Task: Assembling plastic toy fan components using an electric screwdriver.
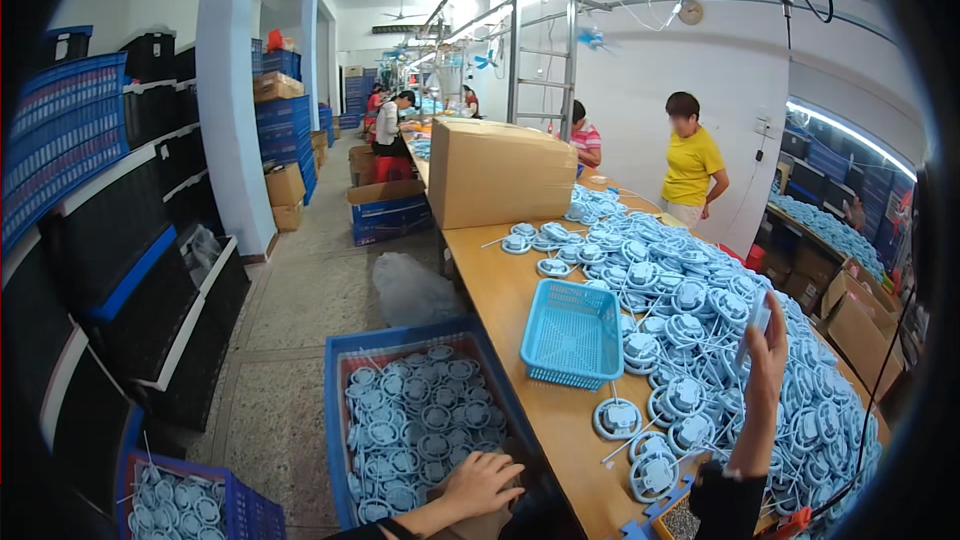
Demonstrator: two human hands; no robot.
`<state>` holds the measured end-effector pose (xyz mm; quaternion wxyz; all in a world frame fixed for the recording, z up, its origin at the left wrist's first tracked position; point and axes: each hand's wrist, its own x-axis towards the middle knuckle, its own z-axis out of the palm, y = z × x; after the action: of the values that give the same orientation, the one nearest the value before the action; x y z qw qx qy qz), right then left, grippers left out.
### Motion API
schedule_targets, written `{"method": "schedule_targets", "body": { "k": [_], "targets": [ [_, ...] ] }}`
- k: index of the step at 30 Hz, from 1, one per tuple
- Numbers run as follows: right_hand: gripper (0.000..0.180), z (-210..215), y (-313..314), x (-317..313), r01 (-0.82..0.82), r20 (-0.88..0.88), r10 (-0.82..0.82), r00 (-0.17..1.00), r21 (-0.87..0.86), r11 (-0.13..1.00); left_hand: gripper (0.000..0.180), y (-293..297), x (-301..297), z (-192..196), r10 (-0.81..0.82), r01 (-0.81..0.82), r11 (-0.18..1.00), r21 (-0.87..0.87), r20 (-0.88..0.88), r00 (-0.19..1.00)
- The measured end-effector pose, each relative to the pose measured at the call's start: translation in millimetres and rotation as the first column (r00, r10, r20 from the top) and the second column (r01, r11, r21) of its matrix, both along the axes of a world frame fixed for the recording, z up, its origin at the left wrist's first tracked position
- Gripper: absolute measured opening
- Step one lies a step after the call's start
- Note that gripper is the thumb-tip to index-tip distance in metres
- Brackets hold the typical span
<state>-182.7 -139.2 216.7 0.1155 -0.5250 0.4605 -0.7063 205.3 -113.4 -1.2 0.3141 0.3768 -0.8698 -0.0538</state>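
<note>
- Landmark = small light-blue basket (572, 333), upside down on the wooden bench (500, 290); everything below placed rel. to it.
- Far left of basket, on the floor: stacked dark and blue crates along the wall; one blue crate (235, 510) at lower left w/ coiled parts in it.
- Just left of and below basket, off the bench edge: big blue bin (345, 365) full of pale-blue coiled parts; left hand (480, 485) rests palm-down at the bin's near rim, fingers spread, grip released, holding nothing; it's the hand nearer the bin.
- Bench edge runs diagonal between bin and basket, near-right to far-left; bare wood strip around basket = the open room.
- Right of basket: right hand (765, 350) raised upright, forearm vertical, grip closed on a thin pale strip (757, 325); strip's long axis roughly vertical, above the pile.
- Under and behind that hand: heap of coiled parts (700, 310) covers bench to its right edge; loose ones lie just below basket.
- Beyond basket: large cardboard box (500, 172) blocks the bench; other people well past it.
</note>
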Motion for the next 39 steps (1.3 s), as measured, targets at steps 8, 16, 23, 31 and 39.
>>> {"method": "schedule_targets", "body": {
  "k": [8,16,23,31,39],
  "targets": [
    [0.065,-77,205,129,0.232,-0.723,0.057,0.688,0.294,0.927,0.031,4,-23,-9,-0.100,0.099,0.990,0.104,0.005,0.995],
    [0.063,-167,288,124,0.587,-0.776,-0.012,0.630,0.466,0.661,0.075,118,-98,0,-0.626,0.623,0.779,-0.061,-0.127,0.770],
    [0.048,-194,304,95,0.553,-0.640,-0.204,0.741,0.408,0.727,0.079,184,-165,22,-0.660,0.670,0.724,0.162,-0.120,0.742],
    [0.071,-159,384,16,0.682,-0.277,-0.624,0.731,0.304,0.665,0.073,151,-188,-7,-0.758,0.757,0.651,0.053,0.088,0.646],
    [0.119,-108,296,-25,-0.082,0.154,0.054,0.987,0.182,0.980,0.078,103,-191,-7,-0.871,0.866,0.459,0.196,0.290,0.397]
  ]
}}
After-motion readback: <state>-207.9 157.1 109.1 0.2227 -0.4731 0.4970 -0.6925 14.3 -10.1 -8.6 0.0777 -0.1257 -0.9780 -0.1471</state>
